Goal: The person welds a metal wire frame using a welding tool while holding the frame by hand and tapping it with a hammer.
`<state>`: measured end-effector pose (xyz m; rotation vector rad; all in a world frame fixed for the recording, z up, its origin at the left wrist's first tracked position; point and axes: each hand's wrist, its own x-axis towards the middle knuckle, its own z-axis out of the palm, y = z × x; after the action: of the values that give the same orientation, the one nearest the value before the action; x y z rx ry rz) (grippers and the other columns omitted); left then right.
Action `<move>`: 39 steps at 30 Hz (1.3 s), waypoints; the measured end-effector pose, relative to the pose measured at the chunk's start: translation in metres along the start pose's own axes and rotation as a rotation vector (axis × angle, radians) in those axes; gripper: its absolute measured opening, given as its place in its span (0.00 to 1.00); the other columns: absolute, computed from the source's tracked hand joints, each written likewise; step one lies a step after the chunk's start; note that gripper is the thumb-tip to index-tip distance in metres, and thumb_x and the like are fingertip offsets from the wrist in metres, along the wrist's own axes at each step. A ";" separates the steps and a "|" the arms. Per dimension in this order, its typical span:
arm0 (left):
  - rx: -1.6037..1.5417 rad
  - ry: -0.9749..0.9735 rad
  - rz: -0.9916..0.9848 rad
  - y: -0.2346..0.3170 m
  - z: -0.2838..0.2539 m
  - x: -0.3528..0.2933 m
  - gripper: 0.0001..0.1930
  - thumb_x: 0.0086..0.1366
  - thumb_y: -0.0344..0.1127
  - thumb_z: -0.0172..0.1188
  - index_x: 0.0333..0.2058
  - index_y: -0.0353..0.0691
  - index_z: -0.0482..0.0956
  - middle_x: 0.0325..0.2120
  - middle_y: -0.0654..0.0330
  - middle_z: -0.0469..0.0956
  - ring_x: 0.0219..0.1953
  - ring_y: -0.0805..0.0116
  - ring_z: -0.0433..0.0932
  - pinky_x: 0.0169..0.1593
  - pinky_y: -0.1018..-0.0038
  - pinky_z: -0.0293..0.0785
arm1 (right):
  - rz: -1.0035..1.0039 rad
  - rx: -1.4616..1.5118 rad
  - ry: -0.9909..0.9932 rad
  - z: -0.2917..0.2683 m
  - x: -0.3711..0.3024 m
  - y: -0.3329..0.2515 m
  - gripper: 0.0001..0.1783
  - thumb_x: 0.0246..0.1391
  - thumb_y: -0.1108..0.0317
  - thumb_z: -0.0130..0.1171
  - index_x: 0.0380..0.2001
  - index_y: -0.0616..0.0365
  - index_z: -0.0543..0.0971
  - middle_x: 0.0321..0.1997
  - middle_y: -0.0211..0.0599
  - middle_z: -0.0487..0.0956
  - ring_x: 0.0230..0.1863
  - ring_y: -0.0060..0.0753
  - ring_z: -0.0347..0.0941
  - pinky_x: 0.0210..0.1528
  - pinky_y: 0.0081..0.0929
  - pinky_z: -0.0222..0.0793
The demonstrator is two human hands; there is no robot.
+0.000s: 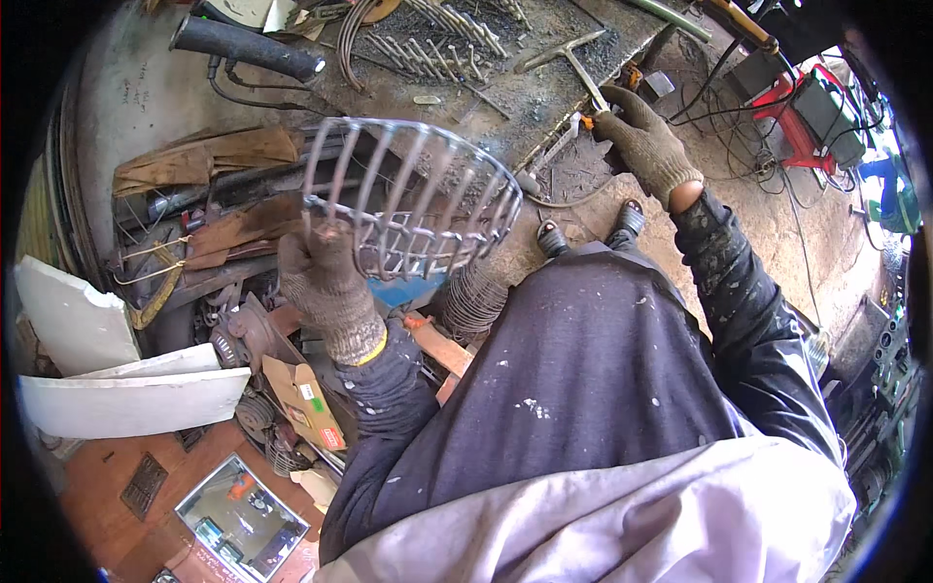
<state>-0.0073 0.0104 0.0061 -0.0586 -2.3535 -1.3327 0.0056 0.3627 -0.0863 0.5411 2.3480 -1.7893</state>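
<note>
My left hand (326,282), in a brown knit glove, is closed round the rim of a wire basket (418,175) made of bent metal rods. The basket is lifted to the left of my lap, tilted, with its bars spread toward the right. In a matching glove, my right hand (646,146) grips the handle of a chipping hammer (583,80) by the bench edge. The hammer's long, thin head lies over the dusty worktop (544,107). My right fingertips are partly hidden by the glove's back.
Several short metal rods (428,58) lie on the worktop beside a wire coil (352,44). A dark cylinder (248,49) with cables sits at upper left. White broken panels (136,398), a cardboard box (299,398) and scrap crowd the left. Cables and a red stand (792,121) are at right.
</note>
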 end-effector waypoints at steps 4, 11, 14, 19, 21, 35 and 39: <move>-0.286 0.033 -0.562 -0.013 -0.003 0.008 0.34 0.63 0.63 0.53 0.56 0.41 0.69 0.49 0.53 0.74 0.46 0.56 0.77 0.47 0.64 0.76 | 0.070 0.298 -0.006 -0.008 0.004 0.010 0.25 0.63 0.54 0.50 0.57 0.58 0.70 0.40 0.36 0.80 0.33 0.24 0.77 0.36 0.21 0.74; -0.929 -0.077 -0.921 -0.067 -0.026 0.008 0.31 0.68 0.60 0.46 0.59 0.44 0.67 0.56 0.57 0.70 0.55 0.58 0.72 0.56 0.58 0.71 | 0.132 0.541 0.137 -0.026 0.007 0.059 0.25 0.67 0.52 0.44 0.56 0.58 0.73 0.45 0.37 0.78 0.40 0.25 0.76 0.45 0.23 0.73; -0.768 -0.622 -0.934 -0.202 -0.121 0.021 0.31 0.68 0.60 0.43 0.61 0.45 0.63 0.58 0.55 0.66 0.59 0.57 0.68 0.61 0.58 0.66 | -0.011 0.625 0.362 -0.013 -0.015 0.052 0.24 0.66 0.54 0.46 0.56 0.60 0.71 0.45 0.38 0.78 0.42 0.30 0.76 0.48 0.27 0.72; -1.197 -0.984 -0.658 -0.260 -0.096 -0.019 0.30 0.71 0.55 0.38 0.65 0.46 0.56 0.63 0.56 0.60 0.63 0.60 0.62 0.67 0.58 0.58 | -0.264 0.437 0.580 -0.011 -0.039 0.046 0.23 0.66 0.61 0.45 0.59 0.63 0.67 0.50 0.43 0.75 0.50 0.33 0.73 0.55 0.33 0.69; -1.315 -0.843 -0.602 -0.230 -0.064 -0.035 0.31 0.70 0.57 0.38 0.65 0.47 0.55 0.63 0.56 0.59 0.64 0.59 0.61 0.67 0.56 0.58 | -0.467 0.280 0.573 -0.001 -0.051 0.025 0.23 0.65 0.64 0.45 0.60 0.63 0.65 0.51 0.42 0.74 0.52 0.32 0.71 0.57 0.34 0.67; -1.161 -0.062 -1.126 -0.073 0.041 -0.039 0.30 0.70 0.60 0.41 0.62 0.47 0.63 0.61 0.54 0.66 0.58 0.53 0.70 0.58 0.50 0.71 | 0.018 0.214 0.124 0.001 -0.056 0.018 0.24 0.60 0.60 0.54 0.57 0.60 0.71 0.47 0.39 0.78 0.47 0.28 0.75 0.50 0.25 0.70; -1.103 -0.085 -1.193 -0.052 0.054 -0.037 0.34 0.68 0.66 0.38 0.62 0.49 0.63 0.61 0.52 0.65 0.59 0.47 0.68 0.58 0.43 0.68 | 0.096 0.346 0.070 0.007 -0.053 0.015 0.25 0.63 0.57 0.51 0.57 0.61 0.70 0.45 0.39 0.78 0.41 0.26 0.77 0.46 0.23 0.72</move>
<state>-0.0054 0.0334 -0.0747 1.0916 -1.2749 -3.0067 0.0594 0.3485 -0.0845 0.7575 2.0196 -2.1747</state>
